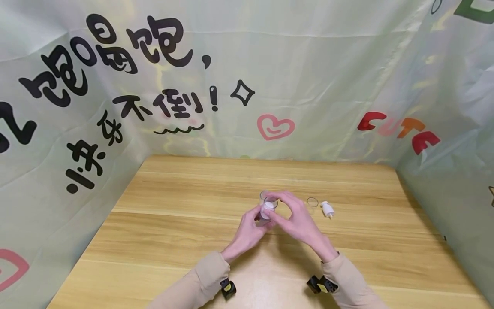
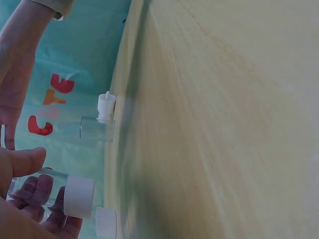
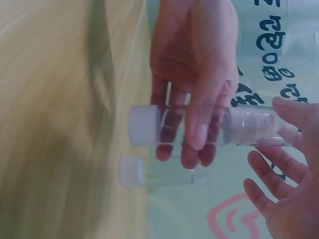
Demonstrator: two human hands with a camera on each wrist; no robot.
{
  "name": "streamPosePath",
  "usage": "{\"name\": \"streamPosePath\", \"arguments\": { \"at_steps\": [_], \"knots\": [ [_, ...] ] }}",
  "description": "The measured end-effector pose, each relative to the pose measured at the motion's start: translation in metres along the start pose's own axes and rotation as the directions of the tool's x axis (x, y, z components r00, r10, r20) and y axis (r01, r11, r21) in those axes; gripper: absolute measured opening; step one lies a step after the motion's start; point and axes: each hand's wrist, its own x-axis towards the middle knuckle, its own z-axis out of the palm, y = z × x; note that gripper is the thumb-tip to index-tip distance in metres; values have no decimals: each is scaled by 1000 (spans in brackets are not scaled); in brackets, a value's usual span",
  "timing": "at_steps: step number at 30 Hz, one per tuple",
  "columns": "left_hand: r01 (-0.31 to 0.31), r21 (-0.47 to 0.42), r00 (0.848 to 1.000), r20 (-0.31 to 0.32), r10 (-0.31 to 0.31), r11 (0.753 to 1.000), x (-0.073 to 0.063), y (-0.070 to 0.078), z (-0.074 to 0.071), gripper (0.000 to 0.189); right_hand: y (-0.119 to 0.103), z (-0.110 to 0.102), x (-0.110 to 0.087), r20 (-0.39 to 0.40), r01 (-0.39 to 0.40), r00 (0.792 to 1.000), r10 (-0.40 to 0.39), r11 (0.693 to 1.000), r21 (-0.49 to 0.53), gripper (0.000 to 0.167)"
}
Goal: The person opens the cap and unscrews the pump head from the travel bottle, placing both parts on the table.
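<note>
My left hand [image 1: 248, 231] grips a clear pump bottle [image 3: 143, 126] with a white base, thumb across its front and fingers behind it. The bottle is upright in the head view. A clear cap [image 3: 261, 124] covers the bottle's top, and whitish parts show through it. My right hand [image 1: 298, 216] pinches this cap between thumb and fingers from the side. A second clear bottle [image 3: 131, 171] with a white base stands just behind the held one.
Right of the hands, on the wooden table [image 1: 185, 193], are a loose clear cap [image 2: 94, 129] and a white pump head [image 1: 327, 209]. Printed cloth walls [image 1: 308, 86] rise at the table's back and sides.
</note>
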Motion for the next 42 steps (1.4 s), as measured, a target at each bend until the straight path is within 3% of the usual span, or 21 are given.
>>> {"name": "streamPosePath", "arguments": {
  "at_steps": [5, 10, 16, 20, 25, 33, 37, 42],
  "knots": [
    [18, -5, 1000, 1, -18, 1000, -1, 1, 0, 38, 0, -14, 2, -121, 13, 993, -9, 999, 39, 41],
    [45, -14, 998, -36, -45, 999, 1, 2, -4, 31, 3, -36, 2, -245, 8, 970, 1, 999, 34, 42],
    [66, -34, 994, -81, -68, 997, 4, 2, -10, 31, 16, -57, -9, -292, -28, 956, 14, 999, -44, 44],
    [59, -43, 993, -101, -63, 997, 4, 3, -12, 31, 27, -64, -21, -266, -58, 964, 27, 992, -109, 43],
    [62, -57, 991, -119, -69, 996, 5, 1, -13, 31, 41, -68, -40, -170, -117, 982, 76, 962, -247, 38],
    [73, -87, 986, -140, -85, 994, 6, -2, -14, 35, 58, -68, -54, -41, -101, 995, 93, 929, -356, 35],
    [77, -82, 986, -143, -88, 994, 5, -3, -14, 36, 62, -67, -58, 21, -150, 985, 170, 914, -378, 30],
    [82, -88, 986, -140, -94, 993, 5, -3, -14, 37, 64, -67, -61, 65, -229, 958, 278, 883, -410, 28]
  ]
}}
